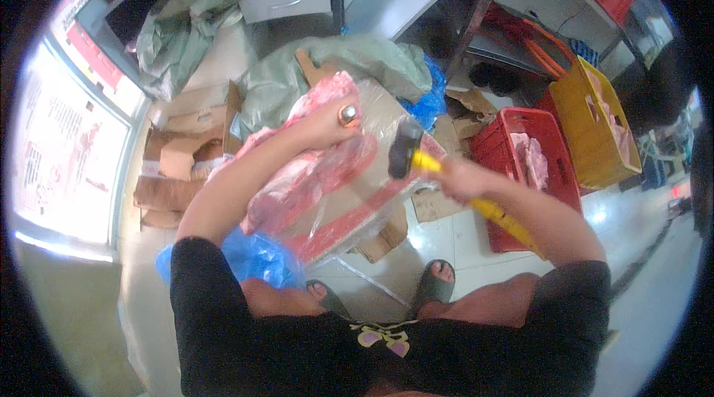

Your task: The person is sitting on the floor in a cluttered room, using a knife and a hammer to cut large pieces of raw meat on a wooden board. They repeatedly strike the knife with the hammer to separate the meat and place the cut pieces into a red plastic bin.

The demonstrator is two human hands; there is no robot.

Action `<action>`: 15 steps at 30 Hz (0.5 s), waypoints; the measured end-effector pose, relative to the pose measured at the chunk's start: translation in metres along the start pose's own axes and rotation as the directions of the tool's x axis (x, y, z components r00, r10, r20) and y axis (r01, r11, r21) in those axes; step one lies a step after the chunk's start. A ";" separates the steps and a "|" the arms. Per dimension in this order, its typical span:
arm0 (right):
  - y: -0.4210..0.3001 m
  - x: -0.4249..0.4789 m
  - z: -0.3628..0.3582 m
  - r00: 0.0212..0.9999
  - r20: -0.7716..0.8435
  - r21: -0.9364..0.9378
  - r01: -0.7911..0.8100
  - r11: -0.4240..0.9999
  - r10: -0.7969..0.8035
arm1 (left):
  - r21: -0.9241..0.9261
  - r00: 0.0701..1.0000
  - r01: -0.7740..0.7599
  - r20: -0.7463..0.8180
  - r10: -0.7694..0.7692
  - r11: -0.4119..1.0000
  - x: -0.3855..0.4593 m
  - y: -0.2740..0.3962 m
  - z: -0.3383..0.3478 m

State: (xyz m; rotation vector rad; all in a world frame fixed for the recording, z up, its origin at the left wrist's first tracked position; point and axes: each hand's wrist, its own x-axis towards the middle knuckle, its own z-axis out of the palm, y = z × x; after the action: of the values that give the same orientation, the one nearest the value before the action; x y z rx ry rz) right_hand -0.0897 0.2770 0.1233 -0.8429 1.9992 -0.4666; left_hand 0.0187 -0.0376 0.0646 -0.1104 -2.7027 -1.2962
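A large slab of raw meat (284, 202) with pale fat lies slantwise on a board or box (340, 218) wrapped in clear plastic. Over the slab, my left hand (329, 124) is closed around an upright tool (348, 114). Only its round metal butt and an orange ring show; the working end is hidden under the fist. My right hand (463, 179), slightly blurred, grips the yellow handle of a mallet (427, 160). The mallet's black head (405, 149) is raised to the right of the meat, apart from the tool's butt.
To the right stand a red plastic crate (496, 230) and a yellow crate (597, 157), both with meat inside. Cardboard boxes (167, 196) sit at left. Green plastic sheeting (268, 73) lies behind the board, and a blue plastic bag (256, 257) near my left knee.
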 end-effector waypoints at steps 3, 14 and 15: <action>0.115 0.045 0.071 0.963 0.212 -0.121 -0.142 0.982 0.166 | 0.196 0.988 -0.135 -0.044 0.146 0.971 -0.007 0.035 -0.008; 0.300 0.078 0.290 0.887 0.459 -0.100 0.111 0.989 -0.053 | 0.550 0.930 0.341 -0.316 -0.188 0.763 0.013 0.006 -0.028; 0.309 0.077 0.286 0.888 0.420 -0.205 0.291 0.934 -0.185 | 0.552 0.931 0.344 -0.306 -0.199 0.760 0.026 0.004 -0.023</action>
State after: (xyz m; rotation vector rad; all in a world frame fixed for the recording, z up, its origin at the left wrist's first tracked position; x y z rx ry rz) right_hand 0.0058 0.4378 -0.2620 -1.2549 1.6041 -0.1462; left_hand -0.0038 -0.0529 0.0862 0.4936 -2.8360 -0.3906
